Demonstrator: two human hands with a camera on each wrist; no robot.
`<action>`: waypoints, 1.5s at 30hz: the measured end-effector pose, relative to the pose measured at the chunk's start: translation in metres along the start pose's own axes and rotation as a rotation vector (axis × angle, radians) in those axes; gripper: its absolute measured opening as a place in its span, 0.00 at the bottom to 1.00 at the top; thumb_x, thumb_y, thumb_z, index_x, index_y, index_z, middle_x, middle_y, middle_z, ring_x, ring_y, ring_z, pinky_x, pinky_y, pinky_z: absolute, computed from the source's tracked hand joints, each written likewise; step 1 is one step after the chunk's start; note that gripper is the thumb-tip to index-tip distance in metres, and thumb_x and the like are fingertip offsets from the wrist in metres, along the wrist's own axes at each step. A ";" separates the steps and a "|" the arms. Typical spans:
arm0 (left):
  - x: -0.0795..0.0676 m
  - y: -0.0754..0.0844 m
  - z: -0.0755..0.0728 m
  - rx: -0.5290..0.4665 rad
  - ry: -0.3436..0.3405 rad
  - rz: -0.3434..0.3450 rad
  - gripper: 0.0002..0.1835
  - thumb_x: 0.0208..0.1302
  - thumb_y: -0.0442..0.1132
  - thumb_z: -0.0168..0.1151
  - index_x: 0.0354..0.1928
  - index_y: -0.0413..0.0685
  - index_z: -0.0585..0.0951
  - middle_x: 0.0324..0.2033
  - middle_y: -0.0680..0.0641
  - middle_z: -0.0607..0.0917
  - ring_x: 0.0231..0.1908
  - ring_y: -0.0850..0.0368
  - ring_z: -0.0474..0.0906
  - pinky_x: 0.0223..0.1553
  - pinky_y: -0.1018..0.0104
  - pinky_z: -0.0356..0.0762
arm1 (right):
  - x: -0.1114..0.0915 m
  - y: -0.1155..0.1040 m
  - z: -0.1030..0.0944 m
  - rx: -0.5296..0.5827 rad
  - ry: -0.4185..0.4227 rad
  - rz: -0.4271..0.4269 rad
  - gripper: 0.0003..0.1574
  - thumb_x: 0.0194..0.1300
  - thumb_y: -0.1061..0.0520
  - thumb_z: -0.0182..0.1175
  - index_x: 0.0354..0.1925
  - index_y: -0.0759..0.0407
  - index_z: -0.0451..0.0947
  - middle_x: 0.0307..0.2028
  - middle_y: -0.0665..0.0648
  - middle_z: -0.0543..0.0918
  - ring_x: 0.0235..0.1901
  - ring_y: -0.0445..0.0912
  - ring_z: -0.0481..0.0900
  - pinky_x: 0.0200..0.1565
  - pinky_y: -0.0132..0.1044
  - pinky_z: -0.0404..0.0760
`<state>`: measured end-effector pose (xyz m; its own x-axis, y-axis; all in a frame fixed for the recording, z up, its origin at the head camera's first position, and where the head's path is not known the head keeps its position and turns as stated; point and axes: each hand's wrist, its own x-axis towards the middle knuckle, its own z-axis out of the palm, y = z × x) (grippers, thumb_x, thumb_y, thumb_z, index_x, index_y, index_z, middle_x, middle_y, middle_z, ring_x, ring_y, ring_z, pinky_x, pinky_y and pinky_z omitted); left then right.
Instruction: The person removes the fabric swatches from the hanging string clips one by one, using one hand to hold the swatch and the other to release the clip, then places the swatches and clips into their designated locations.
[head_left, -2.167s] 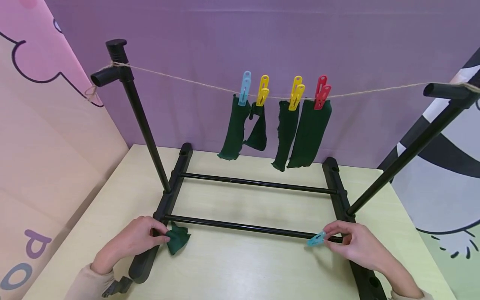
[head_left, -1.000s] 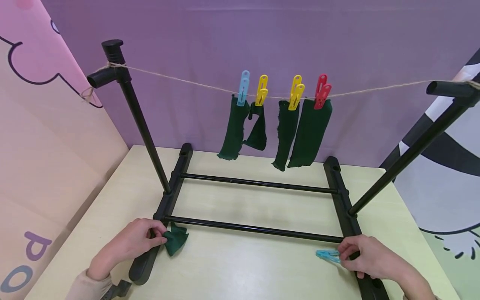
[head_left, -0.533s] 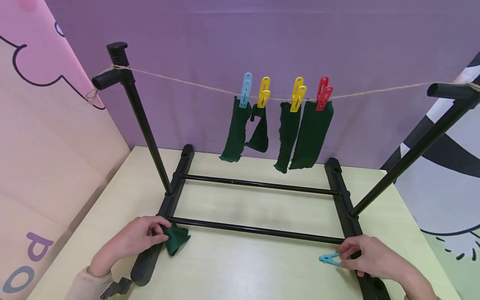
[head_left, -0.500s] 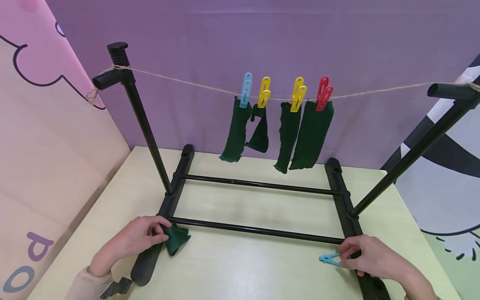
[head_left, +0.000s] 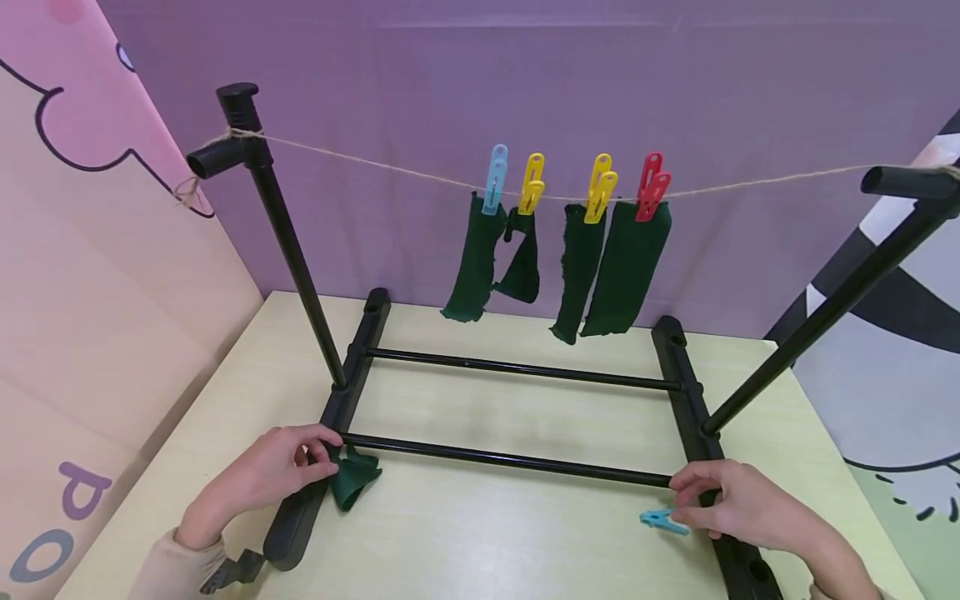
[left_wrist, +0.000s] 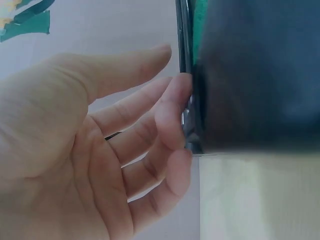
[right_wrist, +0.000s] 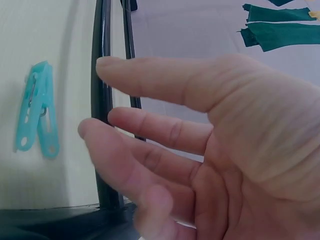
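Note:
My left hand (head_left: pixel 272 468) is at the rack's left foot, fingers spread a little and loosely bent. A small dark green cloth (head_left: pixel 355 481) lies crumpled by its fingertips. In the left wrist view, bent fingers (left_wrist: pixel 172 120) meet the black edge and nothing is between them and the thumb. Over the right foot is my right hand (head_left: pixel 742 504). Its thumb and fingers are parted, and a light blue clothespin (right_wrist: pixel 39 110) lies on the table apart from them in the right wrist view.
A black rack (head_left: pixel 495 457) stands on the pale table (head_left: pixel 487 533). Twine (head_left: pixel 375 167) runs between its posts. Several green cloths (head_left: pixel 626 267) hang there from a blue clothespin (head_left: pixel 495 179), two yellow clothespins (head_left: pixel 531 185) and a red clothespin (head_left: pixel 652 187). Purple backing rises behind.
My right hand brought the blue clothespin toward the right foot, set it down and let go. My left hand released the green cloth, its fingers spreading onto the left foot.

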<state>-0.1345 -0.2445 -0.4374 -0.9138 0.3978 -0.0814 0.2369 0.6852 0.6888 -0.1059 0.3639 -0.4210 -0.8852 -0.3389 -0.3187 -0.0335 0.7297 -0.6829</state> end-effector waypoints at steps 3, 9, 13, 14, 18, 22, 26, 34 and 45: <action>0.001 0.002 -0.001 0.009 0.007 0.001 0.18 0.69 0.41 0.73 0.57 0.43 0.85 0.34 0.58 0.85 0.30 0.66 0.73 0.29 0.70 0.72 | 0.000 -0.001 0.000 -0.001 0.002 -0.018 0.24 0.68 0.54 0.73 0.54 0.69 0.81 0.43 0.57 0.89 0.22 0.42 0.81 0.29 0.36 0.83; 0.003 0.004 -0.002 0.018 0.021 0.024 0.18 0.68 0.42 0.74 0.57 0.46 0.86 0.34 0.59 0.85 0.30 0.68 0.73 0.30 0.70 0.73 | 0.000 -0.002 0.000 0.001 0.001 -0.057 0.25 0.69 0.55 0.72 0.56 0.69 0.81 0.44 0.58 0.90 0.23 0.41 0.82 0.29 0.35 0.83; 0.004 0.006 -0.002 0.024 0.024 0.035 0.17 0.68 0.42 0.74 0.57 0.47 0.86 0.33 0.60 0.85 0.30 0.68 0.74 0.30 0.70 0.74 | 0.001 -0.005 -0.001 0.010 -0.003 -0.070 0.25 0.69 0.56 0.72 0.57 0.70 0.80 0.46 0.60 0.90 0.23 0.41 0.82 0.30 0.36 0.84; 0.005 0.007 -0.002 0.024 0.025 0.035 0.17 0.68 0.42 0.74 0.57 0.47 0.86 0.33 0.60 0.85 0.30 0.68 0.74 0.31 0.70 0.74 | 0.002 -0.006 -0.001 0.014 -0.006 -0.068 0.25 0.69 0.56 0.72 0.57 0.70 0.80 0.46 0.60 0.90 0.24 0.41 0.82 0.30 0.36 0.84; 0.007 0.010 -0.001 0.017 0.021 0.026 0.18 0.68 0.43 0.74 0.57 0.48 0.86 0.33 0.60 0.85 0.31 0.68 0.75 0.31 0.70 0.75 | 0.004 -0.009 -0.003 0.012 -0.012 -0.056 0.24 0.70 0.55 0.71 0.57 0.68 0.81 0.47 0.61 0.90 0.27 0.41 0.83 0.30 0.37 0.85; 0.010 0.012 -0.001 0.007 0.014 0.030 0.17 0.69 0.43 0.74 0.57 0.49 0.86 0.33 0.60 0.85 0.30 0.67 0.75 0.31 0.70 0.75 | 0.007 -0.013 -0.005 -0.002 -0.015 -0.049 0.24 0.70 0.53 0.71 0.57 0.67 0.81 0.47 0.59 0.90 0.30 0.41 0.84 0.31 0.39 0.86; 0.012 0.014 0.000 0.010 0.010 0.037 0.16 0.70 0.44 0.73 0.56 0.49 0.86 0.34 0.59 0.85 0.29 0.68 0.75 0.31 0.70 0.75 | 0.009 -0.019 -0.006 -0.024 -0.018 -0.067 0.25 0.70 0.52 0.71 0.57 0.67 0.81 0.46 0.56 0.90 0.32 0.38 0.84 0.32 0.38 0.86; 0.017 0.022 0.000 0.012 0.042 0.037 0.13 0.72 0.44 0.70 0.55 0.50 0.87 0.35 0.58 0.85 0.29 0.67 0.75 0.32 0.69 0.75 | 0.014 -0.032 -0.012 -0.190 0.019 -0.145 0.20 0.70 0.48 0.72 0.54 0.57 0.85 0.43 0.42 0.90 0.44 0.32 0.83 0.41 0.32 0.80; 0.025 0.035 0.003 0.023 0.061 0.071 0.14 0.73 0.44 0.69 0.55 0.47 0.87 0.36 0.59 0.87 0.31 0.68 0.77 0.36 0.69 0.76 | 0.016 -0.054 -0.017 -0.162 0.099 -0.218 0.22 0.70 0.49 0.73 0.56 0.58 0.84 0.41 0.43 0.91 0.31 0.33 0.82 0.34 0.32 0.81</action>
<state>-0.1484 -0.2091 -0.4177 -0.9129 0.4081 0.0113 0.3082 0.6707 0.6747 -0.1261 0.3289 -0.3778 -0.8899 -0.4440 -0.1046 -0.2943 0.7341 -0.6119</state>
